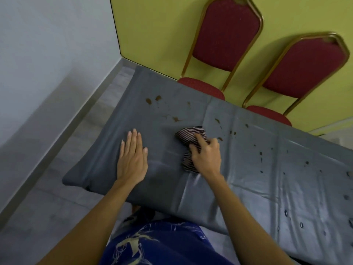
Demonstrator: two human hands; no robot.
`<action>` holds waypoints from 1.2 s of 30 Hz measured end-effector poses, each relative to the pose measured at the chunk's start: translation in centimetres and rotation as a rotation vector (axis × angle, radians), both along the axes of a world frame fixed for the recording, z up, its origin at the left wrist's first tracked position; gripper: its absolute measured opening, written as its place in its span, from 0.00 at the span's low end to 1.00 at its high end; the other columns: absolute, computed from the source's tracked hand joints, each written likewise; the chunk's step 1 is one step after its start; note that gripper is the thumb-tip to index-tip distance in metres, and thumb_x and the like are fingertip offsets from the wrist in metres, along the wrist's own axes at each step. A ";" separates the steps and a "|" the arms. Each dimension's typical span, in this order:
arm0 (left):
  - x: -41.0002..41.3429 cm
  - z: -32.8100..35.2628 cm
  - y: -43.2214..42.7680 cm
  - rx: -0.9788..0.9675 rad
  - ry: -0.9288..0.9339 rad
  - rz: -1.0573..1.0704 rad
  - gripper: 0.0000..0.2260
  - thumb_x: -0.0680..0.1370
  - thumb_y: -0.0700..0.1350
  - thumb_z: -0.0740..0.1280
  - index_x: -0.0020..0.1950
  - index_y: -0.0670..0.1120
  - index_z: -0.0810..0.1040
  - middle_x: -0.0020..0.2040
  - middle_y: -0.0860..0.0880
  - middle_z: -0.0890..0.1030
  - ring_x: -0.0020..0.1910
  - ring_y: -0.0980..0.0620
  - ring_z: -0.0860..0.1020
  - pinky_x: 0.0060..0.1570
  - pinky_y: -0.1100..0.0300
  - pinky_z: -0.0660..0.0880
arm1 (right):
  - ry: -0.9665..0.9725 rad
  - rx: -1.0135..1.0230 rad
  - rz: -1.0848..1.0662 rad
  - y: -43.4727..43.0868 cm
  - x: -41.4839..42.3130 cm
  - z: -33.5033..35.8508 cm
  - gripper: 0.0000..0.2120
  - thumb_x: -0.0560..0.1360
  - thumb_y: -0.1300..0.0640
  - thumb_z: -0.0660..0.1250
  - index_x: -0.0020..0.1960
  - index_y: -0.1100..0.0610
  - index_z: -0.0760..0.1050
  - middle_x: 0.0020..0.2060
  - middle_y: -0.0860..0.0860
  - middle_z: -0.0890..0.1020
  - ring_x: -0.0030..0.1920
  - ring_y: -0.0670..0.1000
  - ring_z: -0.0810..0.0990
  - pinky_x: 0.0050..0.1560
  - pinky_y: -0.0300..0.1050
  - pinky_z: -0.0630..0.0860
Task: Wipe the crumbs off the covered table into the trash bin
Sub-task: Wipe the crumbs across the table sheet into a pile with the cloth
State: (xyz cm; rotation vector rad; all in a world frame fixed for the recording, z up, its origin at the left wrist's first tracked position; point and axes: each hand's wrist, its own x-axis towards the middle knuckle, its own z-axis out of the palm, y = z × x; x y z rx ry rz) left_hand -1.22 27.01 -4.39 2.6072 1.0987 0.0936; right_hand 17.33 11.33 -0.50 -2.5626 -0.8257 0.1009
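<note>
The left hand (131,157) is laid flat, fingers straight, on the grey-covered bench (238,188). Near it, a striped cloth (188,133) is gripped by the right hand (207,157). Wiping is judged barely begun: brown crumbs (176,119) lie beyond and rightward, so a gathering sweep is called for; no trash bin is seen

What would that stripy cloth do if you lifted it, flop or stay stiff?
Probably flop: the striped cloth is bunched and folded under the right hand. It may slide easily, because the grey table cover looks smooth and shiny.
</note>
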 end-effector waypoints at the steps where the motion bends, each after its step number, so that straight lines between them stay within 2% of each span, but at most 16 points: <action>1: 0.0 -0.1 -0.1 -0.008 0.004 0.001 0.28 0.83 0.52 0.42 0.79 0.38 0.49 0.80 0.43 0.47 0.80 0.47 0.45 0.78 0.48 0.46 | 0.018 -0.008 -0.069 -0.9 1.0 0.1 0.22 0.75 0.50 0.71 0.67 0.51 0.77 0.55 0.63 0.75 0.53 0.65 0.76 0.51 0.55 0.78; 3: -0.2 0.1 -0.1 -0.028 0.009 0.008 0.27 0.83 0.51 0.43 0.79 0.38 0.48 0.80 0.43 0.47 0.79 0.47 0.44 0.78 0.47 0.46 | 0.107 -0.020 -0.211 -1.4 2.0 0.6 0.23 0.76 0.49 0.70 0.70 0.50 0.74 0.59 0.62 0.73 0.60 0.64 0.74 0.57 0.54 0.75; 5: 0.0 0.4 -0.2 -0.057 0.024 0.016 0.26 0.84 0.49 0.45 0.79 0.38 0.46 0.80 0.42 0.45 0.79 0.46 0.42 0.78 0.47 0.45 | 0.134 -0.003 -0.252 -0.6 1.3 1.3 0.24 0.77 0.49 0.70 0.71 0.49 0.73 0.60 0.60 0.72 0.61 0.62 0.73 0.58 0.53 0.74; 9: 1.6 1.5 0.0 -0.053 0.006 0.065 0.27 0.83 0.44 0.51 0.79 0.38 0.46 0.80 0.41 0.43 0.79 0.45 0.41 0.77 0.46 0.42 | 0.057 0.089 -0.037 2.9 -2.6 2.5 0.23 0.74 0.48 0.72 0.68 0.48 0.77 0.56 0.58 0.75 0.56 0.60 0.75 0.54 0.53 0.78; 11: 2.1 1.5 0.6 -0.065 -0.008 0.063 0.27 0.82 0.44 0.51 0.79 0.37 0.48 0.80 0.40 0.45 0.79 0.44 0.42 0.77 0.45 0.44 | -0.024 0.044 0.088 5.0 -4.7 2.3 0.24 0.73 0.45 0.72 0.68 0.48 0.77 0.56 0.59 0.76 0.53 0.61 0.76 0.51 0.55 0.78; 14: 1.5 0.7 1.1 -0.062 0.011 0.019 0.32 0.79 0.49 0.53 0.79 0.36 0.48 0.80 0.39 0.47 0.79 0.43 0.43 0.77 0.44 0.45 | -0.111 -0.165 0.265 6.0 -7.9 1.1 0.30 0.74 0.33 0.62 0.73 0.43 0.68 0.66 0.59 0.73 0.59 0.61 0.73 0.55 0.57 0.73; 16: 1.3 0.5 0.9 -0.041 0.017 0.005 0.32 0.79 0.50 0.53 0.79 0.36 0.49 0.80 0.39 0.49 0.79 0.44 0.45 0.77 0.43 0.49 | -0.099 -0.219 0.279 5.1 -8.2 0.2 0.32 0.75 0.31 0.58 0.76 0.40 0.61 0.70 0.58 0.70 0.62 0.60 0.72 0.56 0.59 0.72; 19: 1.4 0.6 0.6 -0.040 -0.019 0.026 0.30 0.79 0.51 0.47 0.78 0.36 0.52 0.79 0.39 0.51 0.79 0.44 0.48 0.77 0.44 0.51 | -0.110 -0.248 0.305 4.2 -6.7 0.1 0.31 0.76 0.35 0.59 0.77 0.40 0.61 0.64 0.57 0.74 0.56 0.59 0.75 0.50 0.55 0.75; 23: 1.0 0.3 0.7 -0.021 -0.041 0.038 0.27 0.82 0.47 0.48 0.78 0.36 0.53 0.80 0.40 0.52 0.79 0.45 0.49 0.77 0.45 0.52 | -0.081 -0.274 0.403 4.4 -3.9 0.8 0.29 0.75 0.43 0.65 0.75 0.42 0.65 0.51 0.57 0.74 0.48 0.60 0.76 0.43 0.55 0.75; 25: 0.9 0.1 1.1 -0.024 -0.051 0.028 0.26 0.83 0.48 0.48 0.79 0.38 0.51 0.80 0.42 0.50 0.80 0.46 0.47 0.77 0.47 0.50 | -0.073 -0.264 0.358 3.9 -1.2 1.0 0.29 0.74 0.45 0.66 0.74 0.43 0.67 0.48 0.58 0.74 0.45 0.61 0.76 0.42 0.54 0.76; 27: 0.8 0.3 1.5 -0.043 -0.061 -0.012 0.25 0.84 0.47 0.48 0.79 0.39 0.49 0.80 0.43 0.47 0.80 0.47 0.45 0.77 0.50 0.47 | -0.037 -0.229 0.219 3.0 1.8 1.3 0.28 0.74 0.48 0.68 0.73 0.44 0.70 0.48 0.61 0.75 0.44 0.63 0.77 0.44 0.55 0.78; 30: 0.4 0.9 2.1 -0.107 -0.099 -0.025 0.24 0.85 0.44 0.49 0.79 0.40 0.47 0.80 0.45 0.44 0.79 0.48 0.42 0.77 0.52 0.43 | 0.067 -0.124 -0.024 3.1 3.7 2.2 0.27 0.75 0.48 0.69 0.73 0.46 0.70 0.53 0.63 0.75 0.50 0.64 0.78 0.50 0.56 0.79; 32: 1.2 1.4 3.6 -0.095 -0.135 -0.012 0.24 0.84 0.42 0.52 0.79 0.40 0.48 0.80 0.44 0.47 0.79 0.48 0.44 0.77 0.52 0.45 | 0.037 -0.021 0.000 5.7 2.5 2.8 0.27 0.75 0.49 0.69 0.73 0.47 0.71 0.53 0.62 0.75 0.49 0.62 0.77 0.49 0.53 0.79; 34: 2.4 1.6 5.3 -0.055 -0.132 -0.033 0.25 0.82 0.39 0.57 0.78 0.38 0.53 0.79 0.41 0.53 0.79 0.45 0.50 0.77 0.49 0.51 | -0.021 0.070 0.126 9.8 0.2 2.9 0.25 0.75 0.50 0.70 0.71 0.48 0.73 0.51 0.62 0.76 0.45 0.62 0.77 0.46 0.52 0.78; 36: 2.8 1.0 6.6 -0.064 -0.121 -0.050 0.26 0.80 0.40 0.60 0.77 0.35 0.58 0.77 0.38 0.60 0.78 0.41 0.56 0.77 0.47 0.54 | -0.061 0.077 0.234 13.4 -2.7 2.3 0.24 0.73 0.50 0.70 0.69 0.48 0.75 0.50 0.60 0.77 0.45 0.62 0.77 0.45 0.52 0.78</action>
